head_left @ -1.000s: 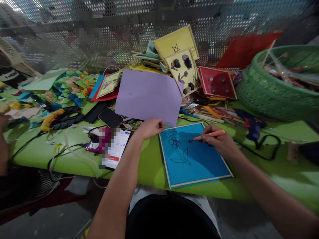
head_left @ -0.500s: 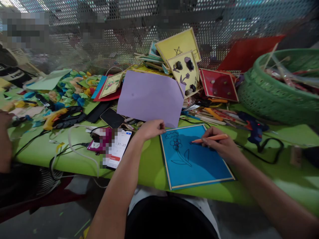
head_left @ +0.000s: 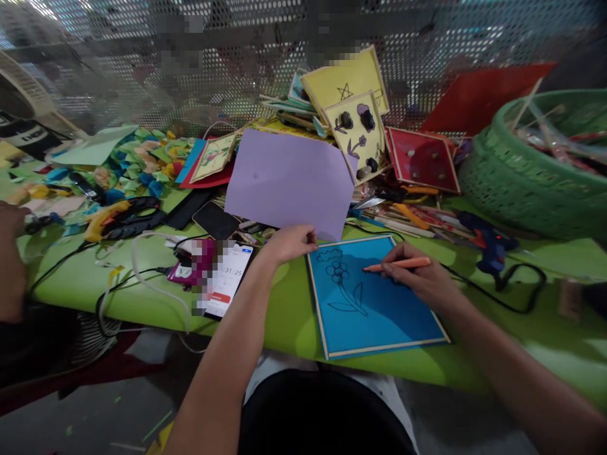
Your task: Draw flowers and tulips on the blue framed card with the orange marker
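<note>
A blue board [head_left: 341, 328] edged with thin pale wooden strips lies on the green table in front of me. Dark lines on it form a flower with a stem and leaves, and a cloud shape above. My right hand [head_left: 412, 272] grips an orange pen [head_left: 412, 263], its dark tip at the blue surface right of the flower. At the board's upper left corner is my left hand [head_left: 294, 243], fingers curled in and touching the frame. Just behind it leans a sheet of purple paper [head_left: 289, 180].
Left of my forearm lie a lit phone [head_left: 230, 278], cables and a yellow-black glue gun [head_left: 107, 218]. Framed pictures [head_left: 360, 136] lean at the back. A blue glue gun [head_left: 493, 249] and green basket [head_left: 526, 170] are at right. Another person's arm [head_left: 10, 265] shows at far left.
The view has shifted slightly. My right hand and the pen stay at nearly the same place on the board, with only a small movement of the tip. My left hand keeps its place.
</note>
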The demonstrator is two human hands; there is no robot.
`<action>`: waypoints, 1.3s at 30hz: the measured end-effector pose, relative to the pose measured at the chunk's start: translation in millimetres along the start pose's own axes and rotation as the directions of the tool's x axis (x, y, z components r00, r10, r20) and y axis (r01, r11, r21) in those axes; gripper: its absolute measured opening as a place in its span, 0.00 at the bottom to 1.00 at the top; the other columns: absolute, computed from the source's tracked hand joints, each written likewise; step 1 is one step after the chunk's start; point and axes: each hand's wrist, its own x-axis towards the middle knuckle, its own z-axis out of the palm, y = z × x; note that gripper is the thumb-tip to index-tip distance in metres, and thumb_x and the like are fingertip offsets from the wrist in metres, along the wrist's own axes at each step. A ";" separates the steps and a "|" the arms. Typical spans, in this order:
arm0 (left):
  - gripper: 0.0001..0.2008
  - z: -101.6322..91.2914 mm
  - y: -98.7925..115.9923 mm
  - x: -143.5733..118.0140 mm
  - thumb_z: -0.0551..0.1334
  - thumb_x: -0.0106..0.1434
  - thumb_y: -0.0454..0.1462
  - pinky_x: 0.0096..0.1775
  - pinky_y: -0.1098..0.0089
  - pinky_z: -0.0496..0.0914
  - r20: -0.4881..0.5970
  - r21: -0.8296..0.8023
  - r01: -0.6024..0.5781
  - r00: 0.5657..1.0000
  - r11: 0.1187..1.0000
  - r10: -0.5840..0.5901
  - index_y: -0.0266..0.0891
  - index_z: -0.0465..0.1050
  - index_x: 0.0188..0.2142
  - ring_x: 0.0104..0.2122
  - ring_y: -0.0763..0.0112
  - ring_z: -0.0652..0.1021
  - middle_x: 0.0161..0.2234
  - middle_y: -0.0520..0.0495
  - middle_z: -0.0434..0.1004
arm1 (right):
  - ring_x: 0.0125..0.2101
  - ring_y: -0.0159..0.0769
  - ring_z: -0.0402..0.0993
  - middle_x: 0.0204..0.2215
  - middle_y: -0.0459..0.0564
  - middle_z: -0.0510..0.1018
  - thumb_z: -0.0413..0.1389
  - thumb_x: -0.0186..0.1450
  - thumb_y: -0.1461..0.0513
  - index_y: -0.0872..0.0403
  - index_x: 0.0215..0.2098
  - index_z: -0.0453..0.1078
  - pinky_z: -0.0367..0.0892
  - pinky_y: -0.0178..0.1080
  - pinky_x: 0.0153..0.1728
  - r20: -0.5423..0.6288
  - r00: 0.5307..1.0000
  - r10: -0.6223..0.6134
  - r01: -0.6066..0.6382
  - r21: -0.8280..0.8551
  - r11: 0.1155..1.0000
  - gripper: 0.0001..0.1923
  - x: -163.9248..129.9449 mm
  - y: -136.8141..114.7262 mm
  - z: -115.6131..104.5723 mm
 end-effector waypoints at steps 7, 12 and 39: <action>0.06 -1.2 1.3 -2.0 0.65 0.62 0.40 0.35 0.68 0.63 -0.005 0.009 0.012 1.000 1.000 -0.012 0.41 0.75 0.38 0.36 0.64 0.76 0.37 0.48 0.80 | 0.27 0.37 0.76 0.23 0.46 0.75 0.64 0.63 0.49 0.50 0.30 0.71 0.70 0.38 0.28 0.019 1.000 0.002 -0.002 0.012 1.000 0.15 -0.7 2.0 -1.2; 0.06 0.5 -1.2 -0.5 0.65 0.63 0.40 0.35 0.68 0.63 -0.007 0.000 -0.007 1.000 1.000 0.007 0.41 0.75 0.38 0.36 0.65 0.76 0.37 0.49 0.80 | 0.28 0.40 0.77 0.24 0.46 0.76 0.65 0.61 0.48 0.50 0.29 0.71 0.70 0.40 0.28 0.006 1.000 0.002 -0.002 0.021 1.000 0.16 0.4 -0.1 -0.2; 0.06 1.3 -1.8 -0.8 0.65 0.63 0.40 0.34 0.67 0.63 -0.016 0.000 0.001 1.000 1.000 -0.001 0.41 0.75 0.37 0.36 0.64 0.77 0.36 0.48 0.81 | 0.25 0.36 0.72 0.22 0.45 0.75 0.64 0.61 0.52 0.49 0.28 0.69 0.65 0.38 0.25 -0.131 0.990 0.053 -0.044 0.071 0.997 0.12 3.2 2.2 -9.7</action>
